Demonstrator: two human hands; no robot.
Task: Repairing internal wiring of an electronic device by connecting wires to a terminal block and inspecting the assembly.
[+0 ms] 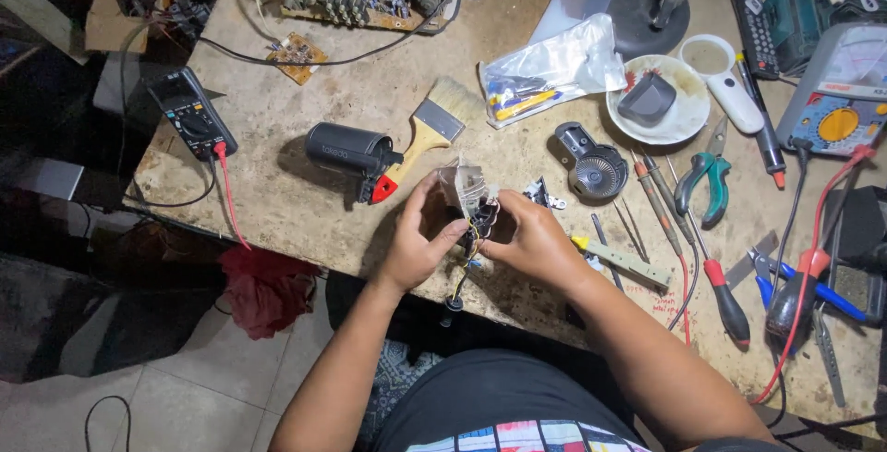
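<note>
Brush (pixel 434 133) right of cylinder (pixel 349 150), multimeter (pixel 191 115) far left, pliers (pixel 704 184) right, on bench (pixel 305 202)

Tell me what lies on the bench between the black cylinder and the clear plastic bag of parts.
In the head view, a paintbrush with a wooden handle lies between the black cylinder and the plastic bag, bristles pointing toward the bag.

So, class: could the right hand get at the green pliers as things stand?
Probably not at once: the right hand is busy holding the small wired part with the left hand. The pliers lie uncovered nearby.
</note>
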